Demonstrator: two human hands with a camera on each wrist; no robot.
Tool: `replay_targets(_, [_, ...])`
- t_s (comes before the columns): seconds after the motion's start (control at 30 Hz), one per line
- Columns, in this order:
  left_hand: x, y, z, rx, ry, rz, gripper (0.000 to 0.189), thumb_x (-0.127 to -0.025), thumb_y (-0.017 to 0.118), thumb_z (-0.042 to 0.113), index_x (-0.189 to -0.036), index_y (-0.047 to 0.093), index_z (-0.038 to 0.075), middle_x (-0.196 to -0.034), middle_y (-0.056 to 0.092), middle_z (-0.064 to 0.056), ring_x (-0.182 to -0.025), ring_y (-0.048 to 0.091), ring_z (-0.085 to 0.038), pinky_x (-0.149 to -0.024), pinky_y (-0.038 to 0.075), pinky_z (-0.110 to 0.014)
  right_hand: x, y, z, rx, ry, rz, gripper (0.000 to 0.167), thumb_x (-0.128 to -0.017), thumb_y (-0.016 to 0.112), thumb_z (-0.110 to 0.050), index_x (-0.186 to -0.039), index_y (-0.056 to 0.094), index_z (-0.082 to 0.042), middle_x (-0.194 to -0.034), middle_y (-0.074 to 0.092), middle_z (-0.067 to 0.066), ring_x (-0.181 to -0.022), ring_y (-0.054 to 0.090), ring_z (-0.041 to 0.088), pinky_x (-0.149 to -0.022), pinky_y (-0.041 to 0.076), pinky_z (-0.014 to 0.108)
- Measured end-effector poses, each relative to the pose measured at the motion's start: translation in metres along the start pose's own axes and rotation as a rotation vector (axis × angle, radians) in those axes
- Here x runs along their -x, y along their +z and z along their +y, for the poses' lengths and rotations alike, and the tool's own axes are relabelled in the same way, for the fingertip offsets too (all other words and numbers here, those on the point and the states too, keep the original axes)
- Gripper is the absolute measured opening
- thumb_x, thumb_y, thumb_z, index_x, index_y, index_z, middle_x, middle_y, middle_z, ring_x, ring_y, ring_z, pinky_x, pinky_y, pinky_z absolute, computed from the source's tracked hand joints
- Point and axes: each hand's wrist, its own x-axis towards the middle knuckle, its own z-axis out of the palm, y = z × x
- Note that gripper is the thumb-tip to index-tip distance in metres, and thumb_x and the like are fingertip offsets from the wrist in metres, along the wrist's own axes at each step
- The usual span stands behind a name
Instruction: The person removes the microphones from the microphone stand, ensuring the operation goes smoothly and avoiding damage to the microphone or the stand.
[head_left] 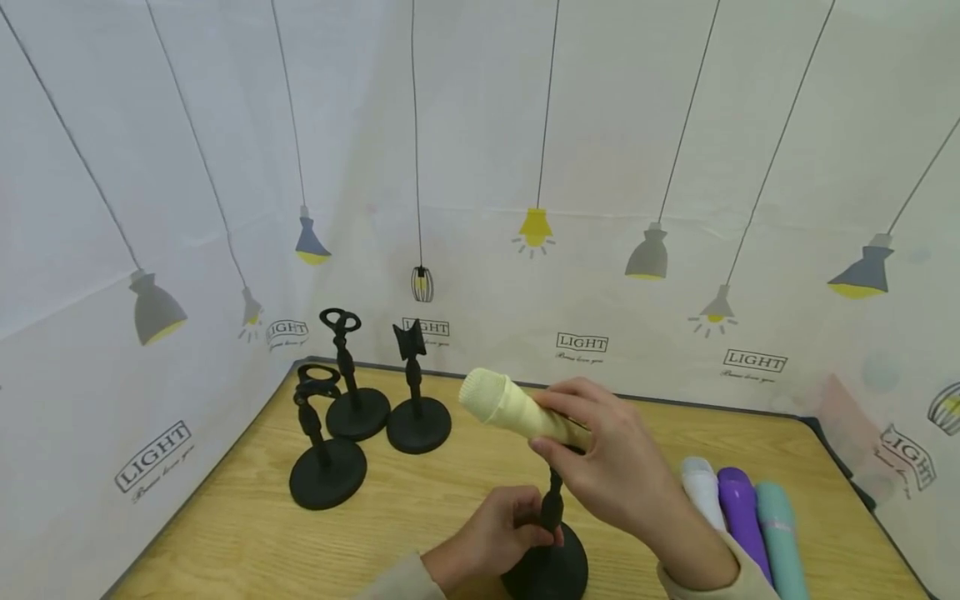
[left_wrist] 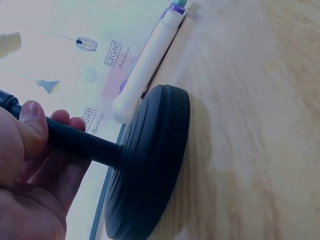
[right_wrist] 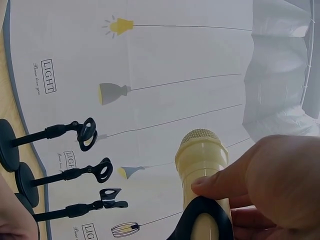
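Note:
My right hand (head_left: 615, 458) grips a pale yellow microphone (head_left: 517, 406) by its body, its mesh head tilted up to the left. In the right wrist view, a black holder ring (right_wrist: 201, 206) arches across the microphone's body below my thumb. Lower down, my left hand (head_left: 495, 533) pinches the upright of a black tabletop microphone stand (head_left: 551, 571) between thumb and fingers. The left wrist view shows the upright (left_wrist: 85, 143) in those fingers and the round base (left_wrist: 157, 160) on the wooden table. In the head view, my right hand and the microphone hide the stand's top.
Three more black stands (head_left: 327, 473) (head_left: 358, 414) (head_left: 418, 427) stand at the back left, with differing holder angles. On the right lie a white microphone (head_left: 702, 490), a purple one (head_left: 742, 512) and a teal one (head_left: 780, 533). A lamp-printed cloth (head_left: 480, 167) encloses the table (head_left: 420, 517).

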Motion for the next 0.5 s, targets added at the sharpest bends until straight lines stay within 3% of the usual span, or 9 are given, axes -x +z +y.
replay_targets(0.23, [0.0, 0.0, 0.0, -0.039, -0.013, -0.004, 0.008, -0.098, 0.071, -0.008, -0.098, 0.071, 0.001, -0.101, 0.08, -0.026, -0.09, 0.075, 0.001, -0.093, 0.058, -0.019, -0.001, 0.004, -0.002, -0.006, -0.01, 0.004, 0.038, -0.082, 0.092, -0.001, -0.118, 0.081, -0.01, -0.118, 0.076, -0.002, -0.098, 0.07, 0.013, -0.078, 0.059, 0.027])
replay_targets(0.5, [-0.002, 0.0, 0.001, -0.061, 0.022, -0.028, 0.006, -0.098, 0.071, -0.006, -0.101, 0.071, -0.001, -0.103, 0.079, -0.027, -0.093, 0.076, 0.0, -0.097, 0.057, -0.02, -0.011, 0.008, -0.005, -0.007, -0.069, 0.007, 0.035, -0.084, 0.092, -0.002, -0.117, 0.081, -0.009, -0.116, 0.076, 0.0, -0.101, 0.07, 0.015, -0.079, 0.059, 0.029])
